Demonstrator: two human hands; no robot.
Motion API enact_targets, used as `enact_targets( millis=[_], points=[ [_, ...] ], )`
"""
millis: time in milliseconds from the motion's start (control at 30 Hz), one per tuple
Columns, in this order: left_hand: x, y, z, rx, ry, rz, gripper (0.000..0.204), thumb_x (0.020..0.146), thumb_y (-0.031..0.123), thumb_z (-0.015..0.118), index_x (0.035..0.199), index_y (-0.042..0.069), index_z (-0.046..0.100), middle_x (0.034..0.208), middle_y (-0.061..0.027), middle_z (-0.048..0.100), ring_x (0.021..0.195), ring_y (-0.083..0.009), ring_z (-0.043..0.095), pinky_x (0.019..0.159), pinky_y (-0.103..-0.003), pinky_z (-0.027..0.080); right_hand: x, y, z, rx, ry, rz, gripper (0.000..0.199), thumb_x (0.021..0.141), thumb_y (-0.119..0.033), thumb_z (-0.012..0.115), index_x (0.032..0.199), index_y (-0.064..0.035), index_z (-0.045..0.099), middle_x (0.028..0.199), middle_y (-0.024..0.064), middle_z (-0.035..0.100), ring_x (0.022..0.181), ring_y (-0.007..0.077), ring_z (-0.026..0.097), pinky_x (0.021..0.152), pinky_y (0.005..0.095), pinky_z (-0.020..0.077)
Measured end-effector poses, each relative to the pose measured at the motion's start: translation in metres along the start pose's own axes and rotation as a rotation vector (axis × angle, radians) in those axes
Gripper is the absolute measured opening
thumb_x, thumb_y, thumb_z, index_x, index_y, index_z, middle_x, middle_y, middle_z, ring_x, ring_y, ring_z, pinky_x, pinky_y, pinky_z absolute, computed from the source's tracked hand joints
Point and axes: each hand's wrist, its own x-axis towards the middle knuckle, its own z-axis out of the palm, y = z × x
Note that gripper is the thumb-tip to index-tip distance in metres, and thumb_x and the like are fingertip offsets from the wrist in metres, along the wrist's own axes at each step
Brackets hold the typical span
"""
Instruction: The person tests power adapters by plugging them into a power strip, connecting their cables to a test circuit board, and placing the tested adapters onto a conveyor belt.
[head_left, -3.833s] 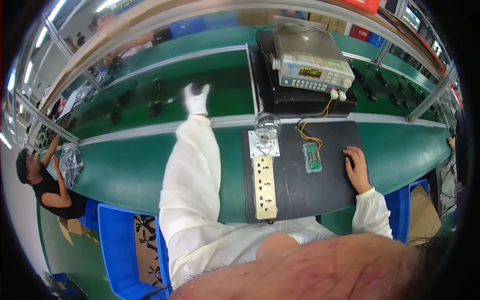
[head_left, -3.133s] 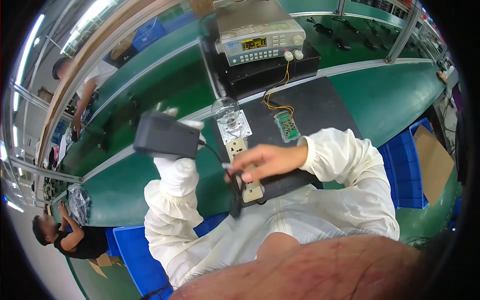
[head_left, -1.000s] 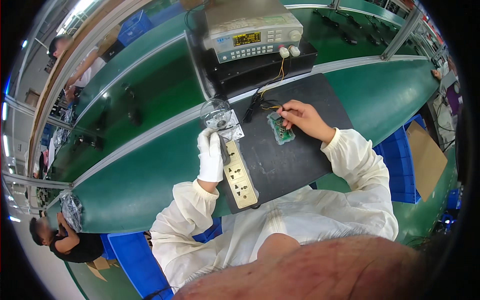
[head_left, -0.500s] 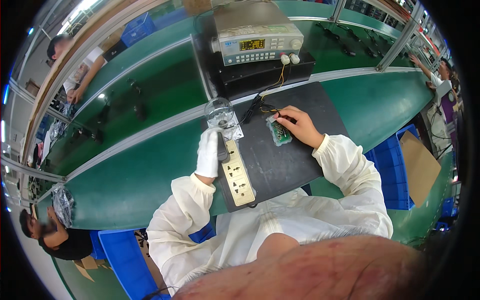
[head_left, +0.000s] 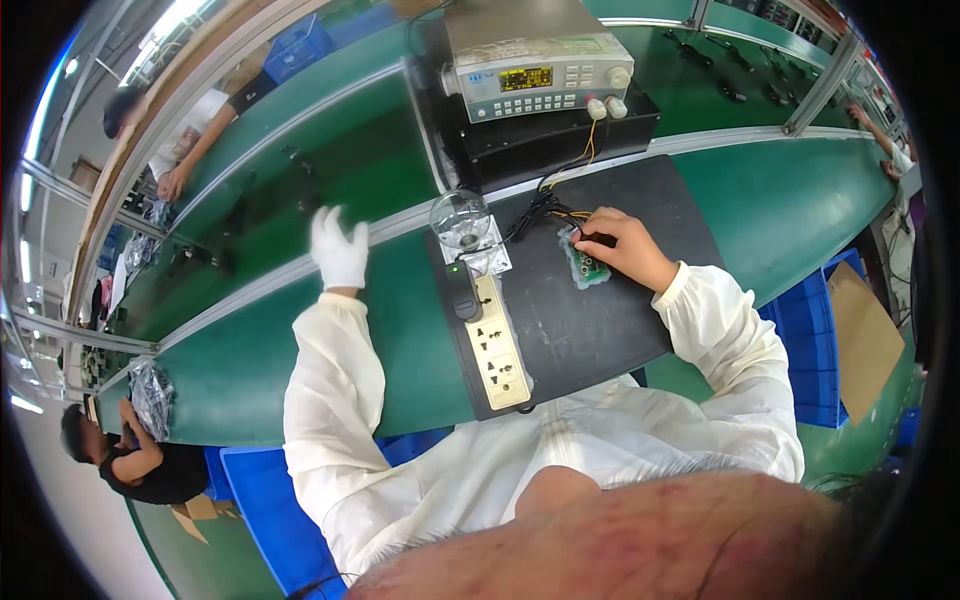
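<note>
My left hand (head_left: 340, 252), in a white glove, is raised with fingers apart and holds nothing; it is left of the power strip, over the bench edge. My right hand (head_left: 628, 248), bare, pinches a black cable end (head_left: 592, 240) at a small green circuit board (head_left: 590, 268), though the fingers partly hide the contact. The board lies on a black mat (head_left: 590, 340). A black power adapter (head_left: 464, 292) with a lit green light sits in the cream power strip (head_left: 500, 355). Behind it, a round clear glass bulb (head_left: 460, 222) stands on a white base.
A grey bench power supply (head_left: 540, 75) stands on a black box (head_left: 570, 142) at the back, with black and yellow wires running to the mat. Blue bins (head_left: 805, 345) flank the green bench (head_left: 270, 370). Metal rails cross behind. Other people sit at the far left and right.
My left hand has let go of the black adapter and moved left, opening. The adapter's green light now shows. My right hand stays at the circuit board. The whole view has shifted slightly.
</note>
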Motion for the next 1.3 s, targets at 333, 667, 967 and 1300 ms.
enact_targets(
  millis=[333,667,967,1300],
  points=[
    [0.067,-0.026,0.015,0.55,-0.154,-0.432,0.048,0.077,0.041,0.07,0.122,0.027,0.063,0.132,-0.0085,0.059,0.117,-0.0304,0.058,0.092,-0.048,0.047,-0.005,0.011,0.005,0.08,0.117,-0.058,0.017,0.095,-0.011,0.06,0.106,-0.0022,0.068,0.096,0.008,0.066,0.088,0.0193,0.061,0.079,0.0307,0.048],
    [0.056,-0.078,0.01,-0.849,0.232,-0.658,0.05,0.091,0.029,0.067,0.136,0.013,0.054,0.112,-0.0132,0.066,0.103,-0.0247,0.064,0.085,-0.034,0.053,0.001,0.017,0.006,0.208,0.101,0.016,0.023,0.101,-0.014,0.052,0.101,0.0014,0.068,0.091,0.0081,0.063,0.087,0.0153,0.061,0.079,0.0271,0.0484],
    [0.015,0.126,-0.148,-1.457,-0.005,-0.641,0.037,0.103,0.035,0.05,0.131,0.011,0.051,0.103,-0.0046,0.054,0.09,-0.0172,0.053,0.079,-0.033,0.046,-0.007,0.015,-0.003,0.208,0.329,-0.11,0.019,0.097,-0.007,0.055,0.112,-0.0008,0.065,0.109,0.0087,0.058,0.092,0.0168,0.059,0.081,0.0271,0.0483],
    [-0.019,0.243,-0.225,-1.78,-0.497,-0.236,0.027,0.103,0.037,0.044,0.105,0.011,0.051,0.084,-0.0193,0.054,0.067,-0.0254,0.056,0.057,-0.033,0.05,-0.001,-0.112,0.018,0.483,-0.456,-0.455,0.083,0.087,-0.026,0.074,0.151,-0.002,0.027,0.145,0.0173,0.041,0.136,0.0288,0.039,0.114,0.0411,0.0303]
  ],
)
